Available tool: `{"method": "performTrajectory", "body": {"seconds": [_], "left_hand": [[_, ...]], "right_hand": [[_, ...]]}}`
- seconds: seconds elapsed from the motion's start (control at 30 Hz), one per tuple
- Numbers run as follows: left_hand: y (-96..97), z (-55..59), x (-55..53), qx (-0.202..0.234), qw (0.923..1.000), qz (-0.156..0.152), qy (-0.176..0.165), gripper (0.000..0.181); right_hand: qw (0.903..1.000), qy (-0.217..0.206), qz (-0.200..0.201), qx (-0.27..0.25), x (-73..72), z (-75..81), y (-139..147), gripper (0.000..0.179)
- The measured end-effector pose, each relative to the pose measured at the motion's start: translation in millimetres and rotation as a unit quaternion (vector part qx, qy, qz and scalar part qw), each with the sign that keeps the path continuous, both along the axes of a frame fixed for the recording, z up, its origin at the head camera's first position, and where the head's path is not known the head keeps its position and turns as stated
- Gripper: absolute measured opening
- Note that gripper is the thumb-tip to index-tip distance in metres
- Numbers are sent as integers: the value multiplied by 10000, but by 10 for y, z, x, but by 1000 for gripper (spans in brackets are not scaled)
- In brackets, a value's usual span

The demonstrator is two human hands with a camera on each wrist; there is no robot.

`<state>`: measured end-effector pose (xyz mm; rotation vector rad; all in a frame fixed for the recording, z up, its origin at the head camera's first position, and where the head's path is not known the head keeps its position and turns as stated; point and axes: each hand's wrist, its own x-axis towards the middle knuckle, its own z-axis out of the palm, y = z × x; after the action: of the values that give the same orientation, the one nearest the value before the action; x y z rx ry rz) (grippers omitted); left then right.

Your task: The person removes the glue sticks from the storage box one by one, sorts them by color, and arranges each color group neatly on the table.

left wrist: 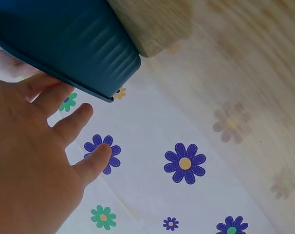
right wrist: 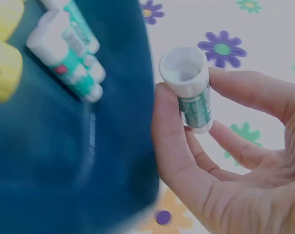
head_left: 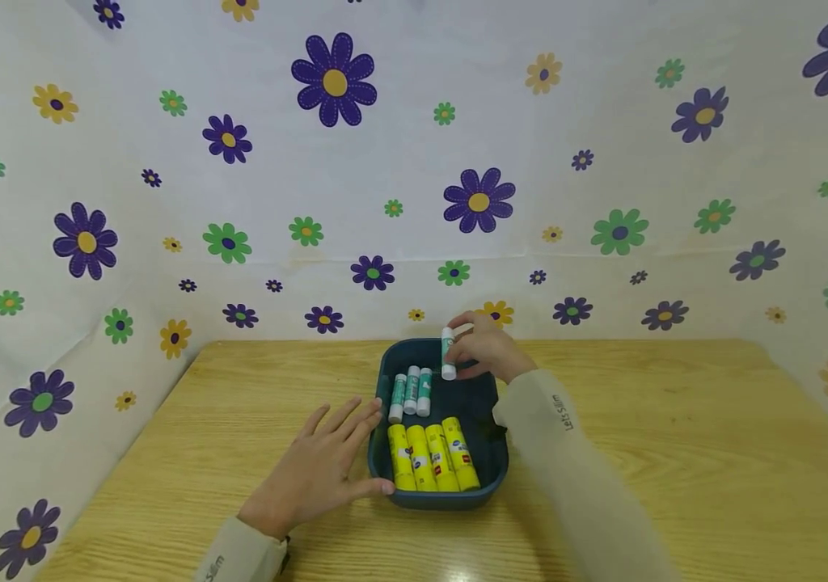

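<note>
Between the thumb and fingers of my right hand (head_left: 485, 347) is a white-and-green glue stick (right wrist: 195, 109), held upright over the far right part of a dark blue bin (head_left: 483, 473). In the right wrist view its hollow white end faces the camera. Inside the bin, three similar white-and-green glue sticks (head_left: 411, 391) lie side by side at the left. Several yellow glue sticks (head_left: 430, 457) lie in a row along the near end. My left hand (head_left: 323, 461) has its fingers spread, the fingertips and thumb touching the bin's left rim.
The bin stands on a wooden table (head_left: 676, 453), near its back edge. Behind and at both sides hangs a white cloth (head_left: 399, 162) with purple, green and yellow flowers.
</note>
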<state>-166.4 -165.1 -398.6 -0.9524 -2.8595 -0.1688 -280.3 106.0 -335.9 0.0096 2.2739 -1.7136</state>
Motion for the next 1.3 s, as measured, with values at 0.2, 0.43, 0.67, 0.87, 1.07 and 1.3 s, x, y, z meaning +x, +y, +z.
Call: {"method": "performTrajectory", "body": {"seconds": [0.2,0.43,0.67,0.87,1.07,1.3], "left_hand": [[4,-22,-2,32,10000,-33,-51,90],[-2,-16,-9,77,9999,-129,-43,92],[-14,-13,-3,100,9998,-87,-157,95],[-18,-25,-8,127,9998,-89,-154,94],[-20,-41,-21,135,9998,-120,-54,94],[-22,-32,-27,166,9997,-151,-14,95]], "right_hand": [[9998,147,62,132,38,93,247,60],[9995,146,126,231,60,79,466,62],[9996,63,158,223,98,38,609,64],[9997,78,204,136,139,0,718,63],[9993,18,302,203,190,-105,857,63],[9988,50,292,390,180,-184,978,61]]}}
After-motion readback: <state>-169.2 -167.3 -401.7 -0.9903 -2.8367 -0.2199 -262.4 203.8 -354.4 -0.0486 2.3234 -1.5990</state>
